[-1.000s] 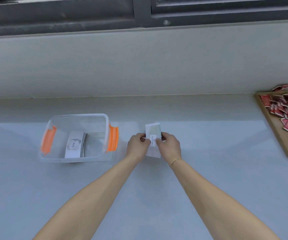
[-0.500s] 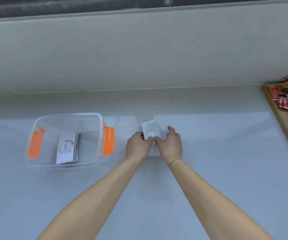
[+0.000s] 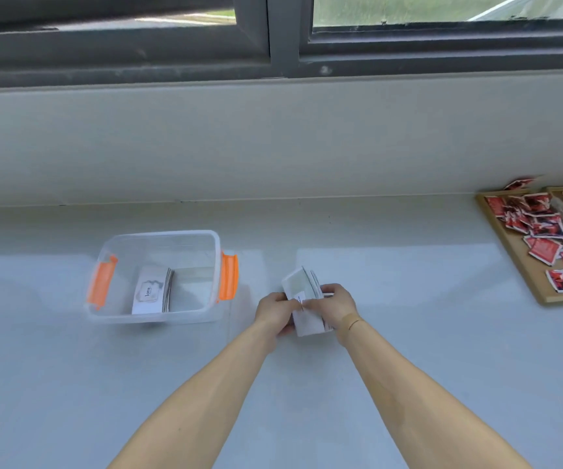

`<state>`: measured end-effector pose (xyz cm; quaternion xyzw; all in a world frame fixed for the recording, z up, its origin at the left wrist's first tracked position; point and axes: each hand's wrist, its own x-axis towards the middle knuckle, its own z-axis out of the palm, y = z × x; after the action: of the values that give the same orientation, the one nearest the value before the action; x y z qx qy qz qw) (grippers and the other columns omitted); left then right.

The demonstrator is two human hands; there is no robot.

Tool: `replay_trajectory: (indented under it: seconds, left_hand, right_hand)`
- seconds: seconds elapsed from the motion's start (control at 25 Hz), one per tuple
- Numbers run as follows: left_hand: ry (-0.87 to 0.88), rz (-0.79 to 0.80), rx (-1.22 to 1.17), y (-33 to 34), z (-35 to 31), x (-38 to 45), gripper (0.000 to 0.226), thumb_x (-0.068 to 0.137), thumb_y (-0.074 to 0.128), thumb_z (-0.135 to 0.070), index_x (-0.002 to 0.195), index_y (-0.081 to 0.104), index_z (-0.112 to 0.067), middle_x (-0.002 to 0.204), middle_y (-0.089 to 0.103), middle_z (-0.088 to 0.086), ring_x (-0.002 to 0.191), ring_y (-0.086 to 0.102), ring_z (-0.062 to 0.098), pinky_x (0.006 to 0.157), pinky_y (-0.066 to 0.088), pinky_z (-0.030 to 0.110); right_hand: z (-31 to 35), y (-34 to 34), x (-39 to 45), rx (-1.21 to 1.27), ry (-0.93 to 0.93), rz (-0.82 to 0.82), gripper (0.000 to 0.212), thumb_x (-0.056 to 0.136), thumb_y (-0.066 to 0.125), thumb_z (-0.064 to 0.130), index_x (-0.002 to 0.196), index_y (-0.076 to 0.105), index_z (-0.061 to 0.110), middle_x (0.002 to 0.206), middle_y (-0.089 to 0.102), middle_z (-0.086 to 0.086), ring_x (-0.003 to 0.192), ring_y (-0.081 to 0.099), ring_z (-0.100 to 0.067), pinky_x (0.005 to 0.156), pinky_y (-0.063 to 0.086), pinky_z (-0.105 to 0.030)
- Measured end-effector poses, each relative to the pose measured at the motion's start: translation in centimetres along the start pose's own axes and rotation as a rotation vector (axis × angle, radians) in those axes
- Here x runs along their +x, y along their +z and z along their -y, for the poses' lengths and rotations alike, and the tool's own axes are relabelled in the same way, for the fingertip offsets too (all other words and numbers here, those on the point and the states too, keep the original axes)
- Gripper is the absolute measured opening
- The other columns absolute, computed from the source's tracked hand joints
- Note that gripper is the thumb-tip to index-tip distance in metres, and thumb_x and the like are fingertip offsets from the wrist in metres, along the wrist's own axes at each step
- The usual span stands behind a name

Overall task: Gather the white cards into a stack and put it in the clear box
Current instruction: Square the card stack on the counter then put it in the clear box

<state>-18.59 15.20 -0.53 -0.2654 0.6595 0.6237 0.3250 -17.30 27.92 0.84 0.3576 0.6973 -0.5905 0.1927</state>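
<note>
A stack of white cards (image 3: pixel 298 282) sits between both hands just above the pale counter, its top card tilted up toward the window. My left hand (image 3: pixel 273 311) grips the stack's left side and my right hand (image 3: pixel 337 304) grips its right side. The clear box (image 3: pixel 158 238) with orange latches stands open to the left, apart from my hands. Inside it lies another white card stack (image 3: pixel 149 292), its top card reading "love".
A wooden tray (image 3: pixel 507 238) with several red packets rests at the counter's right edge. A light wall and a dark window frame (image 3: pixel 273 45) rise behind the counter.
Both hands have squared the cards into a tighter stack and lifted its far end. The head view has tilted up, showing the window again.
</note>
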Motion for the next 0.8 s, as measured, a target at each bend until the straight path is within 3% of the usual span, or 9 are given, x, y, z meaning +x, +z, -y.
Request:
replay_trajectory:
  seconds: [0.24,0.32,0.4,0.48,0.6,0.72,0.8]
  left_hand:
    - [-0.001,0.130,-0.117,-3.0,3.7,-4.4,0.030,0.081,0.059,0.000,0.110,0.066,-0.006,0.107,0.074,0.016,0.096,0.072,0.032,0.090,0.057,0.042]
    - [0.016,0.153,-0.077,-4.7,4.7,-5.7,0.034,0.082,0.062,-0.003,0.115,0.064,-0.006,0.108,0.074,0.014,0.094,0.072,0.028,0.087,0.057,0.038]
    - [0.051,0.130,0.007,-6.8,5.8,-7.0,0.047,0.080,0.070,-0.009,0.125,0.055,-0.010,0.109,0.072,0.010,0.091,0.070,0.024,0.081,0.054,0.034]
    - [0.114,0.077,0.113,-9.1,6.8,-8.0,0.071,0.077,0.075,-0.014,0.137,0.037,-0.017,0.108,0.066,0.007,0.093,0.065,0.023,0.085,0.053,0.037]
    - [0.227,0.039,0.275,-12.8,8.1,-9.5,0.095,0.067,0.074,-0.021,0.146,0.023,-0.028,0.112,0.055,0.001,0.104,0.059,0.018,0.086,0.049,0.030]
    - [0.399,0.024,0.484,-16.2,9.5,-10.6,0.079,0.069,0.071,-0.013,0.139,0.038,-0.029,0.127,0.047,0.000,0.110,0.052,0.010,0.080,0.045,0.017]
    - [0.494,0.003,0.604,-18.5,10.8,-11.0,0.063,0.070,0.068,-0.011,0.128,0.049,-0.031,0.127,0.051,-0.005,0.110,0.052,0.008,0.086,0.048,0.022]
  right_hand:
    - [-2.2,1.6,-5.5,-0.129,-0.103,-0.023,0.042,0.069,0.076,0.015,0.104,0.054,0.020,0.102,0.067,-0.007,0.090,0.066,-0.024,0.079,0.058,-0.041]
    - [-3.1,2.5,-7.2,-0.170,-0.149,-0.017,0.043,0.068,0.076,0.016,0.105,0.055,0.020,0.100,0.067,-0.006,0.088,0.066,-0.022,0.076,0.057,-0.037]
    - [-4.1,3.7,-8.9,-0.232,-0.208,0.008,0.043,0.067,0.078,0.017,0.104,0.057,0.021,0.097,0.067,-0.003,0.085,0.065,-0.018,0.073,0.055,-0.033]
    - [-5.0,5.0,-10.4,-0.344,-0.281,0.040,0.041,0.067,0.077,0.019,0.102,0.057,0.025,0.094,0.068,0.001,0.082,0.065,-0.014,0.069,0.052,-0.029]
    - [-6.0,7.4,-12.4,-0.516,-0.382,0.093,0.038,0.067,0.072,0.019,0.100,0.057,0.031,0.094,0.068,0.007,0.081,0.065,-0.015,0.069,0.054,-0.032]
    - [-6.8,10.3,-13.9,-0.737,-0.508,0.139,0.042,0.069,0.065,0.018,0.106,0.054,0.034,0.099,0.067,0.010,0.088,0.061,-0.015,0.074,0.053,-0.036]
    - [-7.4,12.5,-14.6,-0.870,-0.606,0.146,0.045,0.072,0.061,0.017,0.113,0.053,0.035,0.104,0.066,0.010,0.096,0.056,-0.015,0.077,0.051,-0.037]
